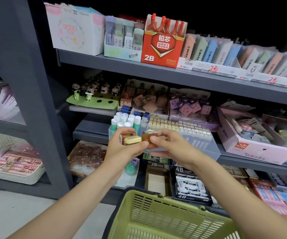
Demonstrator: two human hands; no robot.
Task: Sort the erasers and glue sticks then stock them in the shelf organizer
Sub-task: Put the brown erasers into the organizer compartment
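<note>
My left hand grips small brown boxed erasers, one showing a pale yellow top. My right hand pinches another small brown eraser right beside them, and the two hands almost touch. Both are held in front of a clear shelf organizer on the middle shelf. Its left compartment holds several white-capped green glue sticks. Rows of small beige and pale block erasers fill the right part. A green plastic basket sits below my forearms.
The grey shelf unit carries boxes of 2B lead and eraser packs above. Panda and character erasers stand behind the organizer, and a pink box lies to the right. A tray of brown erasers and 2B/4B boxes sit lower down.
</note>
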